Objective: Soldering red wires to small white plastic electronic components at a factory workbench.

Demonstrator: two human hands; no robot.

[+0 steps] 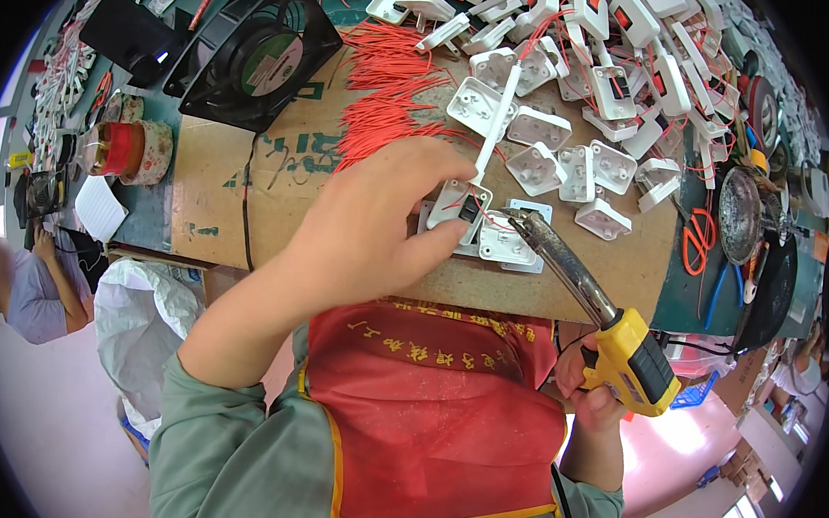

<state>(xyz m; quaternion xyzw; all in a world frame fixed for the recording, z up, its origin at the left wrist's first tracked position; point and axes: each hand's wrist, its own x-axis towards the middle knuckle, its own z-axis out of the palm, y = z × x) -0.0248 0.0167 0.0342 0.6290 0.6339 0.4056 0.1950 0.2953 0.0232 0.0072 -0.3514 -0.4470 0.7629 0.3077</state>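
My left hand grips a small white plastic housing between thumb and fingers. A black rocker switch and thin red wires show in it. A white cable runs up and away from this housing. Just to the right, another open white housing half lies at the bench edge on a pale flat piece. My right hand is wrapped round the yellow and black handle of a soldering gun. Its dark metal tip reaches the right side of the housings; whether it touches a wire I cannot tell.
Loose red wires lie beyond my left hand. White housings pile up at the back right. A black fan and a jar stand left. Red-handled scissors lie right. Another person sits at far left.
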